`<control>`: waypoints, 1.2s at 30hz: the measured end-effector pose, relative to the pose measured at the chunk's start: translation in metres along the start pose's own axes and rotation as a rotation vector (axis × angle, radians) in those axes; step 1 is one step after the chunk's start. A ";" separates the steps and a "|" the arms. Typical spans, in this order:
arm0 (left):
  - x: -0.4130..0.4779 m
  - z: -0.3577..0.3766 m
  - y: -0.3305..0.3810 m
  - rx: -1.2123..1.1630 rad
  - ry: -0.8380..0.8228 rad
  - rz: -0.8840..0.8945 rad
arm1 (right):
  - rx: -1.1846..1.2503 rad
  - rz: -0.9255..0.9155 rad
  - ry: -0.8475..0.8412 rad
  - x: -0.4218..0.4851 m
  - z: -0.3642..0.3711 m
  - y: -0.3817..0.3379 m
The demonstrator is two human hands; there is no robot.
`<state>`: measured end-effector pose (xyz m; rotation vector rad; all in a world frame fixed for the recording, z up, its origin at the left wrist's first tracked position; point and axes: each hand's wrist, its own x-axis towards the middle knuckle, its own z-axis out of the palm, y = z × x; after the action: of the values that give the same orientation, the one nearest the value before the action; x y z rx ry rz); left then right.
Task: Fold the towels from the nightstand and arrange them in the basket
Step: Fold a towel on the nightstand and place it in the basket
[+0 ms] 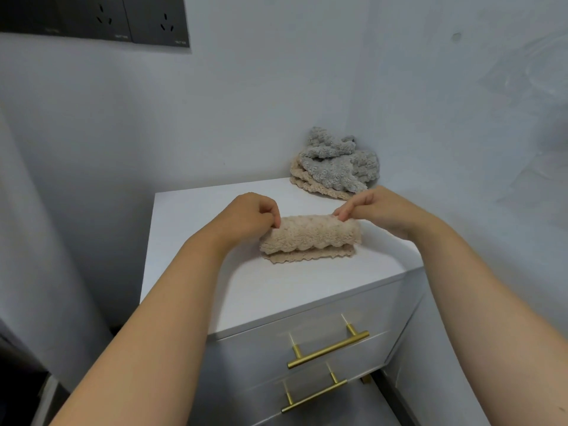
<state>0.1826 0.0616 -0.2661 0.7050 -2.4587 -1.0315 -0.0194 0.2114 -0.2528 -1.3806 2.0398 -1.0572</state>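
A beige fluffy towel (310,238) lies folded into a narrow band on the white nightstand top (270,290). My left hand (246,216) pinches the towel's upper left corner. My right hand (375,210) pinches its upper right corner. The folded upper layer sits over a scalloped lower edge that shows along the front. A crumpled grey towel (341,162) lies on another beige towel (310,182) at the back right corner of the nightstand. No basket is in view.
The nightstand stands in a corner between pale walls (276,103). Two drawers with brass bar handles (329,348) face me below the top. Dark wall sockets (123,16) sit at the upper left. A dark gap lies left of the nightstand.
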 end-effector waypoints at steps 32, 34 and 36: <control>-0.023 0.108 0.066 -0.136 0.121 -0.123 | -0.107 0.266 0.733 -0.045 0.028 0.019; -0.031 0.123 0.081 -0.181 0.095 -0.107 | -0.238 0.271 0.765 -0.066 0.016 0.027; -0.037 0.139 0.098 -0.215 0.063 -0.094 | -0.381 0.265 0.778 -0.086 0.004 0.034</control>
<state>0.1107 0.2185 -0.2909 0.7752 -2.2370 -1.2671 -0.0024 0.2957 -0.2860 -0.8623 3.0136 -1.2503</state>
